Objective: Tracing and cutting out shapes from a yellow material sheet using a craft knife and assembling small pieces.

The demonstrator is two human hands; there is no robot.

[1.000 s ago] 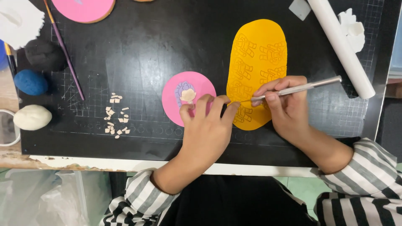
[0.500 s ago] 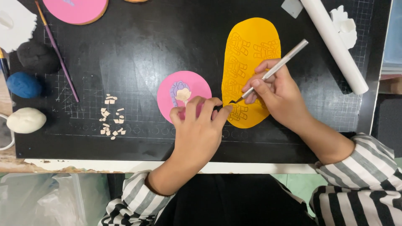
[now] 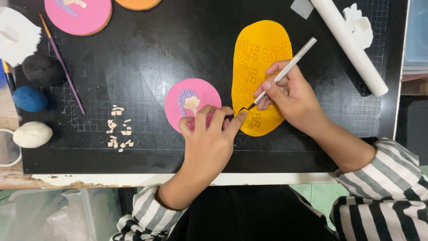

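I see the left hand [image 3: 207, 138] pressing the pink disc [image 3: 192, 103], while the right hand [image 3: 290, 96] grips the knife [image 3: 285, 71] over the yellow slab [image 3: 261, 76]. Black mat [image 3: 147, 58] is open at upper centre; the roller [image 3: 350, 44] crowds the upper right.

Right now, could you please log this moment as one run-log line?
left hand: fingertips on pink disc | right hand: holds knife, tip at yellow slab edge | scraps left on mat

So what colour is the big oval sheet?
Yellow-orange oval sheet, pressed with brick-like patterns; head view.

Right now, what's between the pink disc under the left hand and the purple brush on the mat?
Head view: small beige clay scraps lie between pink disc and purple brush; otherwise bare black cutting mat.
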